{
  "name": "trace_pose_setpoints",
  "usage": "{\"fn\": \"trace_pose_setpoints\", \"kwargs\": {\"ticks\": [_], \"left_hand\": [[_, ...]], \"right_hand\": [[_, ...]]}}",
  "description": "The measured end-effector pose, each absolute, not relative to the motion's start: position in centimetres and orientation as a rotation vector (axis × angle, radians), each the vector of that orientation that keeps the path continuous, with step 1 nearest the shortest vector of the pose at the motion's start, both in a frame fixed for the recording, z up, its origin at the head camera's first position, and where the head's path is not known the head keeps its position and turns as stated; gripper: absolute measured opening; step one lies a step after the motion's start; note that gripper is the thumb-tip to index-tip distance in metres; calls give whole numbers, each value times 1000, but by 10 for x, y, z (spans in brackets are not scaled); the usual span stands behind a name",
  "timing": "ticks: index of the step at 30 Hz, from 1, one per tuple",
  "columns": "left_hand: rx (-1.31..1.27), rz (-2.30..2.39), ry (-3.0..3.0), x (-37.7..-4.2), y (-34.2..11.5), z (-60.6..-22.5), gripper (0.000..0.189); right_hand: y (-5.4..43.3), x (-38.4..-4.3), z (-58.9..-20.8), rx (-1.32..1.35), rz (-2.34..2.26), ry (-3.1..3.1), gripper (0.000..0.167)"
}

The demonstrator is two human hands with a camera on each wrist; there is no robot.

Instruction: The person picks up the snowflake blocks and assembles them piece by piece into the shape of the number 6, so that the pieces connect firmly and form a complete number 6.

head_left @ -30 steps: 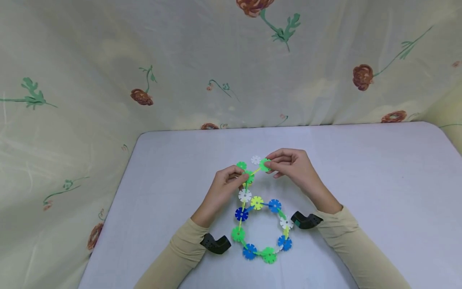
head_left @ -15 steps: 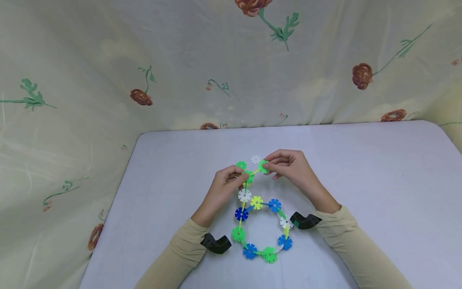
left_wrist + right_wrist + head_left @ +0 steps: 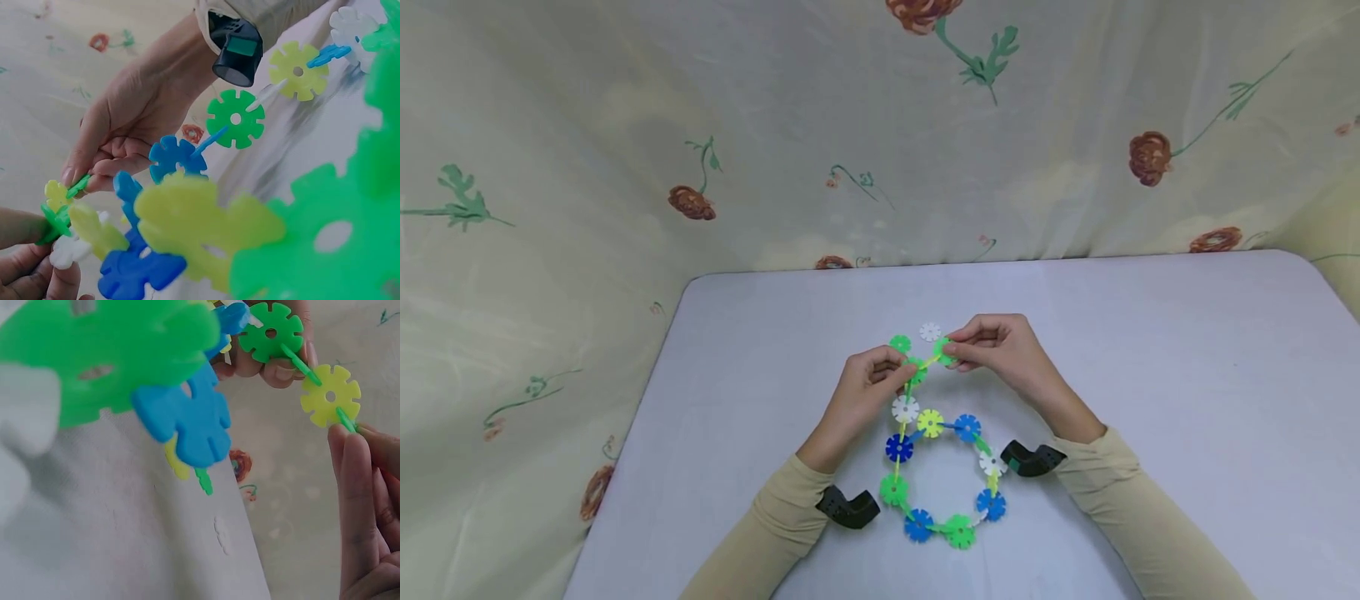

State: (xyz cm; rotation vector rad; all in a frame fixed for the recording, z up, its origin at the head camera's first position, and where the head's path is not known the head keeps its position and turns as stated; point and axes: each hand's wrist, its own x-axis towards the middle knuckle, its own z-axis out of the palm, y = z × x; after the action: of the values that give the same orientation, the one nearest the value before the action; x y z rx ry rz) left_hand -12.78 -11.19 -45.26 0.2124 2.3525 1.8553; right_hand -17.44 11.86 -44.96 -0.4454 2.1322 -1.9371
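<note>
Slotted plastic discs, shaped like snowflakes, are joined into a ring with a short chain rising from its upper left. My left hand pinches a green disc at the upper part of this chain. Between thumb and fingers, my right hand pinches another green disc. A yellow disc links the two held sides, seen face-on in the right wrist view. In the left wrist view, near discs hide part of my left hand, while my right hand shows beyond.
A loose green disc and a loose white disc lie on the table just beyond my hands. Dark wrist cameras sit on both sleeves, close to the ring. A flowered curtain hangs behind the table.
My right hand has shifted slightly left and down toward my left hand, bringing its green disc along. The left hand has stayed nearly in place.
</note>
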Motion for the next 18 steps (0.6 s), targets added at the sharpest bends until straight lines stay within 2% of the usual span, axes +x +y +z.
{"fn": "trace_pose_setpoints", "kwargs": {"ticks": [18], "left_hand": [[129,1922,2260,-127,-111,-451,15]], "right_hand": [[116,-174,-449,-445,-1899,2172,21]]}}
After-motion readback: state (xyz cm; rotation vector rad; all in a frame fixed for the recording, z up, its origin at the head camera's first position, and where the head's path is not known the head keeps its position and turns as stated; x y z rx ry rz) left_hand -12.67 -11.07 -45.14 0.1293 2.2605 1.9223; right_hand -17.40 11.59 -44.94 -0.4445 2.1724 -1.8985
